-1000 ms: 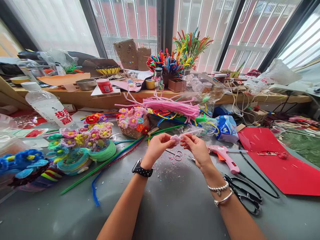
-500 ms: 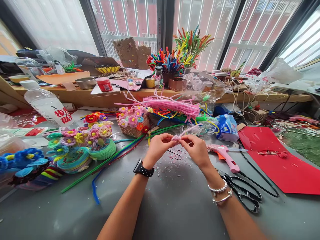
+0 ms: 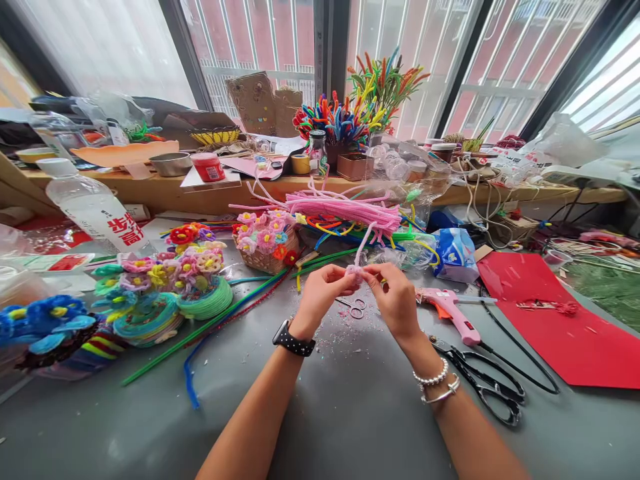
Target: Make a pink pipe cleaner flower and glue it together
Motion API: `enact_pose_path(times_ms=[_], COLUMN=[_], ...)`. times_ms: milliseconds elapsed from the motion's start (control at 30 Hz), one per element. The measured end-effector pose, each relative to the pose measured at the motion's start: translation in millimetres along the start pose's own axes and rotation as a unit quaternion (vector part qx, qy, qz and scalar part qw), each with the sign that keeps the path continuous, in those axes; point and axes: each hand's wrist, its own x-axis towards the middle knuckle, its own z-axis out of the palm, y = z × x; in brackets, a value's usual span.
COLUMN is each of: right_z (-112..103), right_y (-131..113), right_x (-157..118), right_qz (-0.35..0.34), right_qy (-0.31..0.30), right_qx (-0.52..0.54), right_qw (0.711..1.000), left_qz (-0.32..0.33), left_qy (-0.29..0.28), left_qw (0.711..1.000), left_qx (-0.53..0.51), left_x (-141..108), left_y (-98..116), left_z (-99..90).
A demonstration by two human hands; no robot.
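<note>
Over the middle of the grey table, a light pink pipe cleaner (image 3: pixel 363 245) is pinched between both hands. Its lower part is bent into a small bunched shape, and a straight tail points up and away. My left hand (image 3: pixel 323 293), with a watch on the wrist, is closed on the left side of the bunch. My right hand (image 3: pixel 397 297), with bracelets on the wrist, grips the right side with thumb and fingers. Fingertips hide part of the bunch. Below them lie small scissors (image 3: pixel 357 308) among glitter and scraps. Behind is a pile of pink pipe cleaners (image 3: pixel 345 210).
A pink glue gun (image 3: pixel 455 313), large black scissors (image 3: pixel 487 383) and red sheet (image 3: pixel 560 320) lie to the right. On the left stand pipe-cleaner flower baskets (image 3: pixel 205 300) and a water bottle (image 3: pixel 93 210). Green stems (image 3: pixel 185 337) cross the table. A cluttered wooden ledge (image 3: pixel 240 193) runs behind.
The pink pipe cleaner has turned in my fingers: its tail pointed right and now points upward. Both hands have shifted slightly, the left a little to the right.
</note>
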Motion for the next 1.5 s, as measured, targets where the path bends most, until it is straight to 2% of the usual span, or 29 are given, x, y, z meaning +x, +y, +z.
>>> enact_pose_path(times_ms=[167,367,467,633,700,900,1133,1500], right_z=[-5.5,-2.5,-0.8,4.3,4.2,-4.7,-4.2,-3.0], right_y=[0.9,0.7,-0.9,-5.7,-5.2,-1.1,0.1,3.6], right_x=[4.9,4.1,1.9,-3.4,-3.5,3.4,4.9,4.3], right_qz=[0.069,0.095,0.08,-0.013,-0.022,-0.012,0.056,0.095], right_qy=[-0.069,-0.08,-0.081,-0.013,0.0,-0.063,-0.108,-0.114], right_qx=[0.104,0.111,0.08,-0.061,-0.072,-0.008,0.093,0.112], right_qw=[0.99,0.986,0.99,0.998,0.997,0.998,0.988,0.983], left_qz=[-0.019,-0.016,-0.007,0.007,0.011,0.025,-0.002,-0.015], left_qy=[0.008,-0.004,0.014,0.043,0.038,0.005,-0.009,0.014], left_qw=[0.999,1.0,1.0,0.999,0.999,0.994,0.999,0.999], left_qx=[-0.028,-0.004,0.021,-0.014,-0.01,0.106,0.05,0.05], left_x=[-1.0,-2.4,-1.7,-0.4,-0.1,1.8,0.8,1.0], left_y=[5.2,6.6,3.4,-4.3,-5.1,0.1,4.6,0.7], left_z=[-4.0,-4.4,-1.7,6.3,6.8,-4.7,-9.2,-3.7])
